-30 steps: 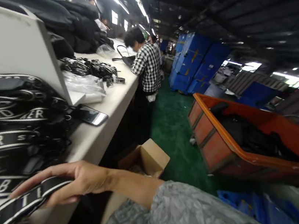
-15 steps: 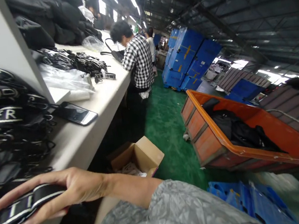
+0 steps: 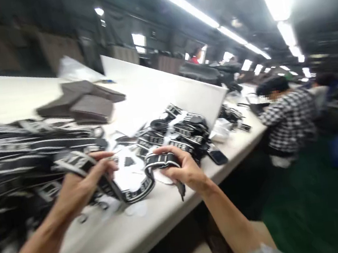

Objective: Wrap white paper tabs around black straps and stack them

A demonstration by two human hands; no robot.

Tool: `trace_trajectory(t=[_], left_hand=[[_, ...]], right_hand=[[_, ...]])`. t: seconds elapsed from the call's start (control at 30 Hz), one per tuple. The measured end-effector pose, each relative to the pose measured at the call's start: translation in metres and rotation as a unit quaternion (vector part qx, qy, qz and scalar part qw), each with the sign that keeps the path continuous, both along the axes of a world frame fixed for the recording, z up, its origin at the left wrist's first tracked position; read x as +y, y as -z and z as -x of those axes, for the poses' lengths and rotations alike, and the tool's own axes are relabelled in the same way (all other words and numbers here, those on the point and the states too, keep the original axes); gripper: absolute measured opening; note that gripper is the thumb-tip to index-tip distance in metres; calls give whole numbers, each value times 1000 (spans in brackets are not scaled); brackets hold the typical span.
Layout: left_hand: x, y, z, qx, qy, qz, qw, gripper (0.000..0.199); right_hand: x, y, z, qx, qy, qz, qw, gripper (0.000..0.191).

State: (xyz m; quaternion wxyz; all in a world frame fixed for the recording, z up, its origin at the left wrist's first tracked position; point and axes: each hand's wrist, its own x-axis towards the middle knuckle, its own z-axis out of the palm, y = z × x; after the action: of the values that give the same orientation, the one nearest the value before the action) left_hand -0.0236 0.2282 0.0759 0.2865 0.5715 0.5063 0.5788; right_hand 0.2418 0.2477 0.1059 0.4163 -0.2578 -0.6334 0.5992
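A factory packing hall with a long shared work line.

Long fluorescent ceiling tube lights (image 3: 190,8) run over a long white surface (image 3: 156,212) heaped with black-and-white printed webbing straps (image 3: 175,129); at its far right end a co-worker in a checked shirt (image 3: 287,120) works, by dark green flooring (image 3: 308,203).

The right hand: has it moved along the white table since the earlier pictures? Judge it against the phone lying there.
Yes. The right hand now grips the strap close beside the phone on the table, having closed in from farther along the edge.

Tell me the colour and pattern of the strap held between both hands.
Black strap with white edge stripes and white lettering, head view.
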Motion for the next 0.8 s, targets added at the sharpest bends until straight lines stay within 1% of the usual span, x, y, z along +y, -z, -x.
trace_trajectory(t=[0.03,0.1,0.2,0.3,0.37,0.47,0.53,0.6,0.63,0.67,0.7,0.8], left_hand=[[-8,-3,8,4,13,6,1000,42],[-13,-7,12,-8,71,16,997,49],[-9,-7,10,-3,82,13,997,60],[-6,-4,12,-12,83,12,996,71],[-6,-1,14,-12,83,24,996,68],[-7,1,14,19,86,82,993,59],[-8,2,12,33,115,119,986,54],[-9,2,10,22,139,131,981,49],[-8,2,9,9,140,131,981,46],[-8,1,9,-3,129,125,984,43],[-7,1,10,-15,105,112,988,42],[-4,-2,17,-55,-20,45,997,43]], right_hand=[[8,-3,13,-10,-12,-5,1000,43],[21,-8,41,-18,-42,-8,999,44],[33,-15,78,-25,-78,-1,997,50],[43,-22,104,-48,-88,-21,995,51],[50,-28,117,-56,-88,-47,993,50],[61,-40,132,-51,-89,-79,992,50],[69,-49,140,-46,-85,-86,992,50],[77,-57,146,-41,-67,-82,994,49],[81,-60,148,-35,-54,-77,995,49],[84,-62,148,-26,-41,-73,996,49],[86,-63,146,-14,-32,-70,997,49],[84,-59,133,22,-38,-73,996,48]])
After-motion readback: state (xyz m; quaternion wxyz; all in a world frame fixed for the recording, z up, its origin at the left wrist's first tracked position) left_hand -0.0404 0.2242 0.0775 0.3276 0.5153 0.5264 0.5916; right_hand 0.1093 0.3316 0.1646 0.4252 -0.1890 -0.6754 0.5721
